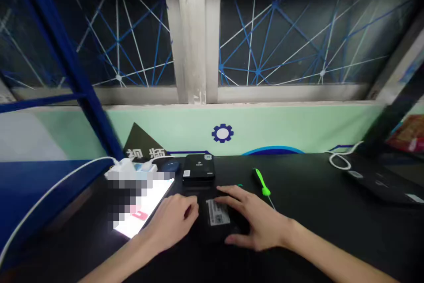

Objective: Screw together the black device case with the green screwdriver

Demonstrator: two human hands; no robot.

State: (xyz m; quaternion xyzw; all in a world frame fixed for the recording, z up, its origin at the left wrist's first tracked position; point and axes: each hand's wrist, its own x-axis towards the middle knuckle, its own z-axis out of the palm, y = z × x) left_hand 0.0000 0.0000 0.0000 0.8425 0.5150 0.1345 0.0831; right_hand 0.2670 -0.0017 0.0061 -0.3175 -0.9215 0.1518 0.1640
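Observation:
A flat black device [207, 232] with a white printed label lies on the dark desk between my hands. My right hand [253, 216] is over its right part, fingers spread and stretched across the top, with the thumb low at the near edge. One finger overlaps the label [219, 213]. At the device's left side, my left hand [175, 219] is closed with curled fingers. Its fingertips are hidden, and I cannot tell whether it touches the device or pinches something small.
A lit phone or tablet [149, 205] lies left of my left hand. Behind are a power strip with white plugs [127, 168], a dark mouse [170, 167] and a black box [198, 167]. A green-handled screwdriver [263, 183] lies right; farther right, a black device [380, 183] and white cable [341, 161].

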